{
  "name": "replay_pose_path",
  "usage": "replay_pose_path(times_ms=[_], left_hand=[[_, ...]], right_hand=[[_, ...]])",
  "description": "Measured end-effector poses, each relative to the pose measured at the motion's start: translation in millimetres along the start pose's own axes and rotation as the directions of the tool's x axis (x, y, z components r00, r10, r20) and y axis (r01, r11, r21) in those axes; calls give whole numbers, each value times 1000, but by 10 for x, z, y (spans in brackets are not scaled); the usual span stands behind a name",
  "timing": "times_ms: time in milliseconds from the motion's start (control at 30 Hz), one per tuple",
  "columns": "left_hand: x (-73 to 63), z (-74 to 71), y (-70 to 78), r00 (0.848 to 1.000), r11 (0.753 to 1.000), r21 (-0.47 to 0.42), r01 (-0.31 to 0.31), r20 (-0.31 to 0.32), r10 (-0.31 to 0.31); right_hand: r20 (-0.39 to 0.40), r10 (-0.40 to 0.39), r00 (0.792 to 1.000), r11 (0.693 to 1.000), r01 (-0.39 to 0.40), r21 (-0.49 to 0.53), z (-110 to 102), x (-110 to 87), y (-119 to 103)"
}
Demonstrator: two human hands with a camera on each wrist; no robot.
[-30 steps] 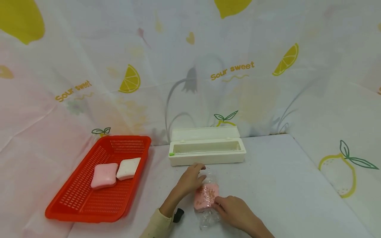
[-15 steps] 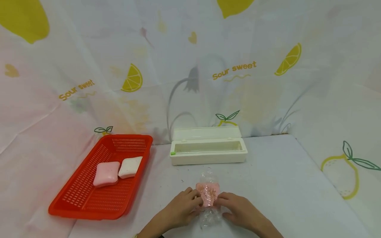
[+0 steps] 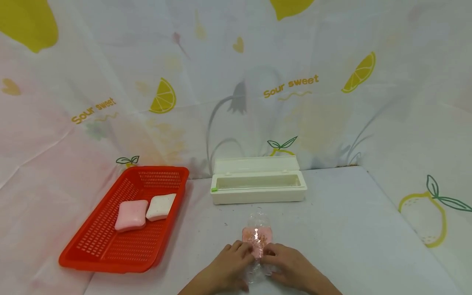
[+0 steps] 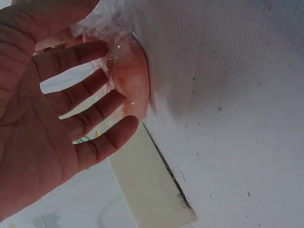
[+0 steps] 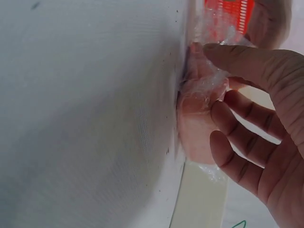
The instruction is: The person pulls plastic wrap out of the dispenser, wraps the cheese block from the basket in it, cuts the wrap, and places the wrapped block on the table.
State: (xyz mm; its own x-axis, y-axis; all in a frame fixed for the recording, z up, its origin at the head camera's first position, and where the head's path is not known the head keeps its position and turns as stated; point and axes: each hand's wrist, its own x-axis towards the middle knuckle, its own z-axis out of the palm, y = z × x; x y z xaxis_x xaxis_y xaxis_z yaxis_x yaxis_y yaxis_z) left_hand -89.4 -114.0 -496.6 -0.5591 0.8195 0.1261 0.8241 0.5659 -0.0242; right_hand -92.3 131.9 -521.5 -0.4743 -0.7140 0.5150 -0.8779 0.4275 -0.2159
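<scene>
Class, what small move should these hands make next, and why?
Probably fold the near end of the clear film over the pink block: loose film sticks out there, and the left hand and right hand are both at that end.

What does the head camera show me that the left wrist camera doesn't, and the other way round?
Only the head view shows the red basket, holding an unwrapped pink bar and a white bar, and the "Sour sweet" lettering.

Only the left wrist view shows the palm side of the left hand.

Both show that hand, the wrapped pink bar, its clear wrap, part of the white box and the table.
</scene>
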Motion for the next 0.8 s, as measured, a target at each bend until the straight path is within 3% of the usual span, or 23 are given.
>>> replay_pose_path(times_ms=[100, 200, 400, 533, 667, 800], left_hand=[[10, 29, 41, 999, 1000, 23, 16, 28, -17], [13, 52, 49, 1000, 1000, 13, 16, -6, -16], [11, 30, -2, 987, 998, -55, 13, -159, -22], [19, -15, -43, 968, 978, -204, 31, -238, -80], [51, -23, -84, 957, 943, -324, 70, -245, -155], [121, -6, -150, 957, 914, -388, 114, -205, -207]], right_hand=[[21, 15, 1000, 1000, -15, 2, -1, 8, -22], [21, 28, 999, 999, -29, 25, -18, 22, -29], [-28, 26, 999, 998, -24, 63, -48, 56, -34], [-68, 51, 996, 995, -44, 92, -68, 77, -50], [-69, 157, 985, 979, -146, 141, -84, 110, -76], [-30, 329, 944, 932, -319, 174, -109, 177, -92]])
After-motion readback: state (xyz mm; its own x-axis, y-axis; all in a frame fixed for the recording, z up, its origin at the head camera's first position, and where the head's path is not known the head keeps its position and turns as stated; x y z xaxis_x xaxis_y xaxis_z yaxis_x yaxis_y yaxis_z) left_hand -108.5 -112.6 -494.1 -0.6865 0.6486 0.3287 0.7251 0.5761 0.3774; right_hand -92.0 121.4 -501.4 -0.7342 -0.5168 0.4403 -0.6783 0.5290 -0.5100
